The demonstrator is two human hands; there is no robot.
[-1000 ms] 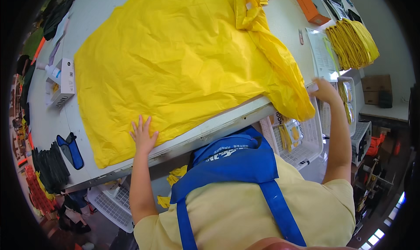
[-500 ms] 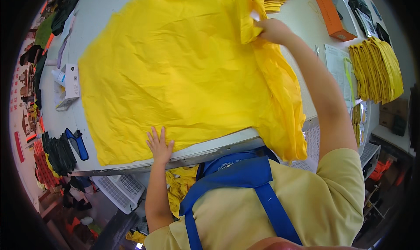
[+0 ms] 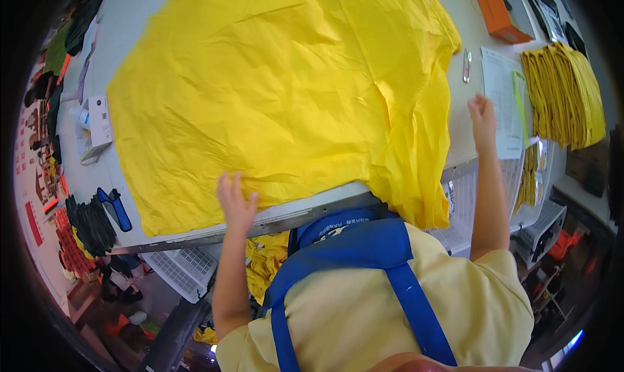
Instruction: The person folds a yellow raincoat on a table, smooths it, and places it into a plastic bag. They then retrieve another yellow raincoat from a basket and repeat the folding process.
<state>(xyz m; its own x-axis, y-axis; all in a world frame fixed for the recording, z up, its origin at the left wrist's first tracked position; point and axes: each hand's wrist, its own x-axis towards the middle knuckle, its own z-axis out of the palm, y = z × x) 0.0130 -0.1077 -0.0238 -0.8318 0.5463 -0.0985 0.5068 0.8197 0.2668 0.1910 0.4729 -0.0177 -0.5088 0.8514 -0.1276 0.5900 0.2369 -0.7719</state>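
Note:
A large yellow sheet of thin fabric (image 3: pixel 260 105) lies wrinkled across the table, its right part bunched and hanging over the front edge. My left hand (image 3: pixel 236 203) is at the fabric's near edge with its fingers apart, slightly blurred. I cannot tell whether it presses on the cloth. My right hand (image 3: pixel 482 121) is off the fabric, to its right, beside a printed paper sheet (image 3: pixel 499 99). Its fingers are curled closed and nothing shows in them. Small thread snips (image 3: pixel 467 65) lie on the table beyond that hand.
At the right are a stack of folded yellow pieces (image 3: pixel 562 95) and an orange box (image 3: pixel 497 11). On the left stand a white carton (image 3: pixel 97 128), a blue-and-black tool (image 3: pixel 114 209) and dark strips (image 3: pixel 90 224). White plastic crates (image 3: pixel 185 271) sit below the table's metal edge (image 3: pixel 305 212).
My right hand has let go of the yellow fabric's right side and come back toward me. The fabric there has dropped and spread to the right. My left hand has shifted slightly.

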